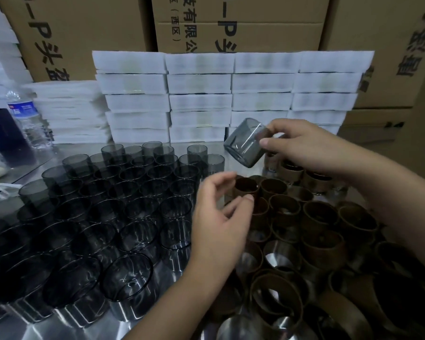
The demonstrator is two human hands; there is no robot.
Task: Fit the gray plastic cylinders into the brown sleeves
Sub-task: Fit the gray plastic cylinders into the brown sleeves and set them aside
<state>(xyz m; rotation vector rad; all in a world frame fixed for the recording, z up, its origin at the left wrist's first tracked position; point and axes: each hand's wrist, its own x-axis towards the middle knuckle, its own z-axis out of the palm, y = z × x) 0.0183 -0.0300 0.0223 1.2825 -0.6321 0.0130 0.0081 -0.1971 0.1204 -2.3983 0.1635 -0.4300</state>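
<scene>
My right hand (302,146) holds one gray translucent cylinder (246,143) tilted in the air above the table's far middle. My left hand (219,214) hovers open, fingers curled and apart, just left of a brown sleeve (246,187) and holds nothing. Several gray cylinders (103,217) stand upright in rows across the left half of the metal table. Several brown sleeves (319,244) lie packed on the right half. A few sleeved cylinders (314,179) stand behind my right hand, partly hidden by it.
Stacks of white foam trays (231,94) line the back of the table in front of cardboard boxes (241,23). A water bottle (28,119) stands at the far left. The shiny metal table (47,332) shows at the near edge.
</scene>
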